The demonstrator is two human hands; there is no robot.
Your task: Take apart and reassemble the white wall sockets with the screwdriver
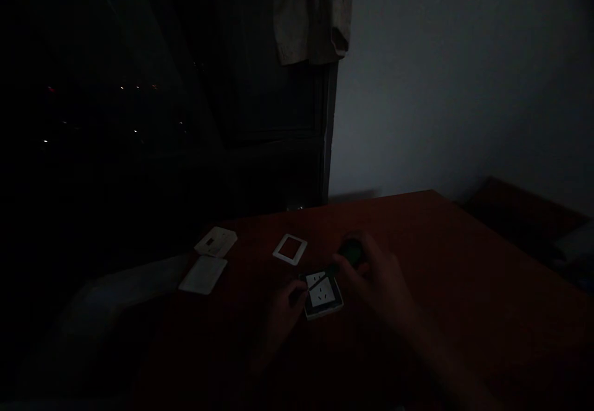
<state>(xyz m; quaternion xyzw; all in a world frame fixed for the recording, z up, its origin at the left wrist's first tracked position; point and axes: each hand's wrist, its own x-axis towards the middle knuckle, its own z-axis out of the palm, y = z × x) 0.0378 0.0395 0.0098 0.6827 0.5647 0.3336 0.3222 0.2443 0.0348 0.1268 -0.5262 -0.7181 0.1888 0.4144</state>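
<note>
A wall socket with a white face and dark surround lies face up on the table. My right hand is closed around the green handle of a screwdriver. Its dark shaft slants down and left across the socket, with the tip at the socket's left side. Close to that tip is my left hand, thumb and forefinger pinched together at the socket's left edge. Whatever lies between those fingertips is too dark and small to make out.
On the reddish-brown table, a white square frame lies behind the socket. Further left are a pale plate with a small cutout and a plain white plate. A white wall and a dark window stand beyond. The room is very dim.
</note>
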